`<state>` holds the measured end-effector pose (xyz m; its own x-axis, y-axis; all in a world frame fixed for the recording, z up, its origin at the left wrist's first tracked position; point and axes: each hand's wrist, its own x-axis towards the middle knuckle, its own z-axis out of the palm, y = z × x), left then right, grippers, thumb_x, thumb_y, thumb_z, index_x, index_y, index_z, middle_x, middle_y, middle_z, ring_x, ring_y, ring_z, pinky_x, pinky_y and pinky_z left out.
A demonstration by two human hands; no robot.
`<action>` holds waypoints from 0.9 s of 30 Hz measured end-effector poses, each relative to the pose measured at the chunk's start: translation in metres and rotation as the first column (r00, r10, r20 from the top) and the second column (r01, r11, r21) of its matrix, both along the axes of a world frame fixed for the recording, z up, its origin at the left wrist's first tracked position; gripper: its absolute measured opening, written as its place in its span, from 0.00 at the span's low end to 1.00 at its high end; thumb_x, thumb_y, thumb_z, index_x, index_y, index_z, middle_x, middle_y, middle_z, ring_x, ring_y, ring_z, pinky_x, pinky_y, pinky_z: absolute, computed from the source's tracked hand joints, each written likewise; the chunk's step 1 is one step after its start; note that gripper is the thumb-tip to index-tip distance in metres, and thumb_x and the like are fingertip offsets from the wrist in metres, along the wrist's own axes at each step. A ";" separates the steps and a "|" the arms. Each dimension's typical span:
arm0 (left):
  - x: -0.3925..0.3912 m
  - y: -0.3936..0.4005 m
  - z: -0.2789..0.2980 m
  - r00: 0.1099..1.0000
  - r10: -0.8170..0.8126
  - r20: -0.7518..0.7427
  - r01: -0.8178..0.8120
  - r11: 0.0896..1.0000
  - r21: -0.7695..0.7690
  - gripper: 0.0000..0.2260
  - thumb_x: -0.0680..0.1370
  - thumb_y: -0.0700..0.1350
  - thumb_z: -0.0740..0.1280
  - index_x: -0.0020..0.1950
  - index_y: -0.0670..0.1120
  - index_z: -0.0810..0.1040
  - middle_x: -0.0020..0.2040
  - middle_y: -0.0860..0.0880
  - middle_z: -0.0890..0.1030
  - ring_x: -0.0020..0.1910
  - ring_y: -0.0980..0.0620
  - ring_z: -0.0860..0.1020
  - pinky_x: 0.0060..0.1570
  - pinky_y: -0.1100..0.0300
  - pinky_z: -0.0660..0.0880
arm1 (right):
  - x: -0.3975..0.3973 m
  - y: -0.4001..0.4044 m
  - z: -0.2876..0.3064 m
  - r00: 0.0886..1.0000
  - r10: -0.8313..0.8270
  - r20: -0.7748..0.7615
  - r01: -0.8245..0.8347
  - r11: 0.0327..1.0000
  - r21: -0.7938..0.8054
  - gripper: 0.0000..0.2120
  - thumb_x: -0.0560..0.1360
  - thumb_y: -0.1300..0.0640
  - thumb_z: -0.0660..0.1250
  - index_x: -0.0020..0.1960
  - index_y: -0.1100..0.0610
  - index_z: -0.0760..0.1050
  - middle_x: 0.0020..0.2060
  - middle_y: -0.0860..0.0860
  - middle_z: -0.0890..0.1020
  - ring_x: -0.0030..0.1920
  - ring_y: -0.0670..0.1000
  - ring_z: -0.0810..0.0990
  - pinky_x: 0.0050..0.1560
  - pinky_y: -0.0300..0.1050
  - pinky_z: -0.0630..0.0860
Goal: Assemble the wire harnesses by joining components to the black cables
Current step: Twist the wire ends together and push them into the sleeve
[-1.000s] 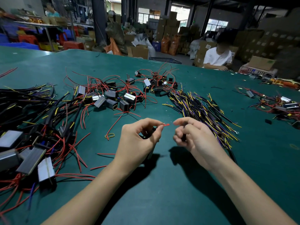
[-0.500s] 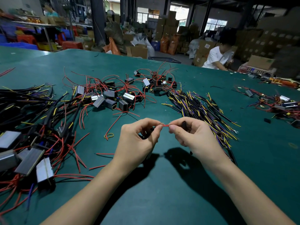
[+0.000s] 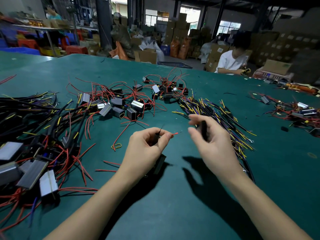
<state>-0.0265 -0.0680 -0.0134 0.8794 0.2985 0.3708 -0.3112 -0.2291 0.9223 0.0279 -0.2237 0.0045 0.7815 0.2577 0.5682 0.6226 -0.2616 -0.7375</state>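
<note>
Hands parted | left hand (image 3: 145, 148) pinches red wire (image 3: 175, 134) | right hand (image 3: 210, 141) grips black cable (image 3: 204, 128)

Two bare forearms, no sleeves in view. Left hand (image 3: 147, 146) and right hand (image 3: 210, 141) ungloved. No rings, watch or wristbands seen. Short plain nails. Right fingers (image 3: 194, 118) motion-blurred.

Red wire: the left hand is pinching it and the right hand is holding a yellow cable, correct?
Not quite. In the head view the left hand pinches the red wire, but the right hand holds a black cable, not a yellow one.
</note>
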 end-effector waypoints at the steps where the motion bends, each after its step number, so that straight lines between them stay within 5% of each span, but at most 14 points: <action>1: 0.000 0.001 0.000 1.000 0.012 0.005 -0.012 1.000 -0.001 0.07 0.76 0.42 0.69 0.39 0.43 0.81 0.28 0.48 0.67 0.30 0.52 0.62 0.31 0.57 0.58 | 0.001 0.001 0.001 0.985 0.045 -0.164 -0.024 0.992 0.126 0.08 0.79 0.63 0.63 0.53 0.55 0.78 0.43 0.47 0.81 0.35 0.40 0.72 0.42 0.32 0.70; 6: 0.000 0.000 -0.002 1.000 0.018 0.026 -0.018 1.000 -0.003 0.07 0.76 0.42 0.69 0.39 0.44 0.81 0.28 0.50 0.68 0.29 0.53 0.63 0.30 0.58 0.59 | 0.001 -0.001 0.007 0.880 0.232 -0.415 -0.091 0.939 0.331 0.11 0.75 0.51 0.63 0.49 0.53 0.82 0.48 0.47 0.85 0.48 0.41 0.79 0.48 0.32 0.71; 11: 0.001 0.000 -0.003 0.997 0.039 0.059 -0.040 0.999 0.029 0.06 0.76 0.41 0.69 0.39 0.45 0.81 0.27 0.53 0.70 0.28 0.55 0.63 0.28 0.62 0.60 | 0.000 -0.002 0.012 0.780 0.423 -0.461 -0.071 0.792 0.606 0.09 0.71 0.55 0.66 0.45 0.57 0.83 0.37 0.50 0.80 0.33 0.43 0.75 0.34 0.31 0.73; 27: 0.000 -0.002 -0.002 0.997 0.040 0.065 -0.043 0.998 0.040 0.05 0.75 0.40 0.70 0.40 0.44 0.82 0.27 0.50 0.72 0.29 0.54 0.67 0.31 0.60 0.64 | -0.003 0.010 0.007 0.734 0.380 -0.564 0.222 0.650 0.727 0.07 0.65 0.58 0.71 0.35 0.63 0.81 0.31 0.52 0.83 0.30 0.48 0.82 0.32 0.32 0.77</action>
